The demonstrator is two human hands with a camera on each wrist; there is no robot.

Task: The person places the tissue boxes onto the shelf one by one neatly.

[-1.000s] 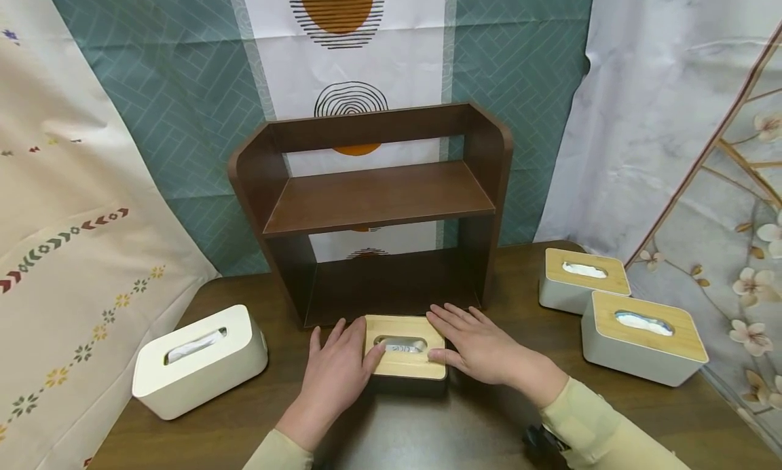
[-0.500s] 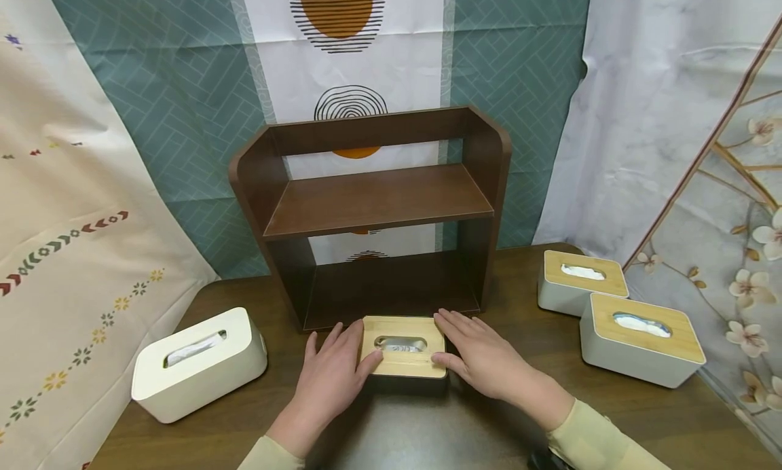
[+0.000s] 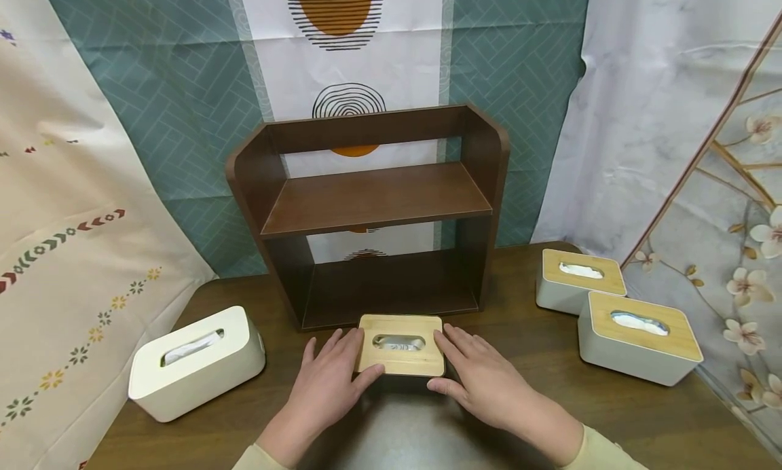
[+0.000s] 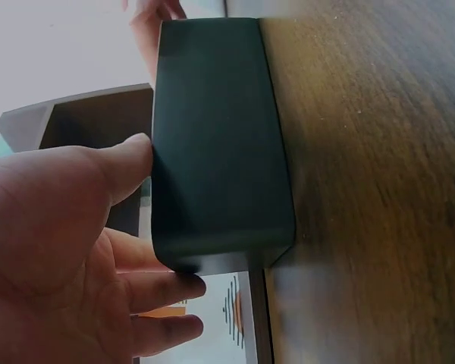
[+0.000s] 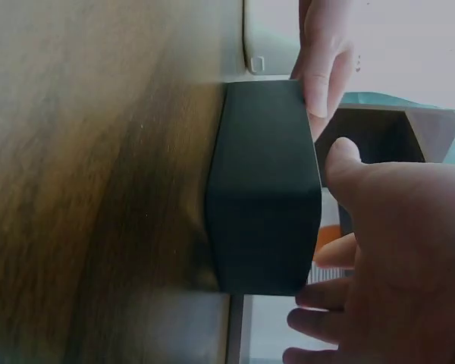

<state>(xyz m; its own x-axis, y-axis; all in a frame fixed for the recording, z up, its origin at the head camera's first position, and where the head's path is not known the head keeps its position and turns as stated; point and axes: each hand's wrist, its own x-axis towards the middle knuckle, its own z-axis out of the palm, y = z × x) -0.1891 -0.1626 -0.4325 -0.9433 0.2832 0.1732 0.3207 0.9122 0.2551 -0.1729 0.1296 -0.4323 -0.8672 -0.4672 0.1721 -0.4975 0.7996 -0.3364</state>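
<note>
A dark tissue box with a pale wooden lid [image 3: 400, 363] sits on the table in front of the bookshelf [image 3: 379, 195]. Foil-like packing shows in its oval slot. My left hand [image 3: 326, 385] lies along the box's left end, fingers extended, thumb at the near left corner. My right hand [image 3: 482, 375] is at the right end with relaxed fingers, its thumb just off the near right corner. In the left wrist view the box's dark side [image 4: 216, 136] faces the camera, thumb at the lid edge. The right wrist view shows a gap between the right thumb and the box [image 5: 265, 189].
A white tissue box [image 3: 198, 368] stands at the left. Two grey tissue boxes with wooden lids, a farther one [image 3: 562, 295] and a nearer one [image 3: 635, 354], stand at the right. Behind the two-tier shelf hangs a patterned curtain [image 3: 513, 62].
Both thumbs have slid off the lid toward its near corners, and the right hand has loosened slightly from the box. The tissue box has barely shifted.
</note>
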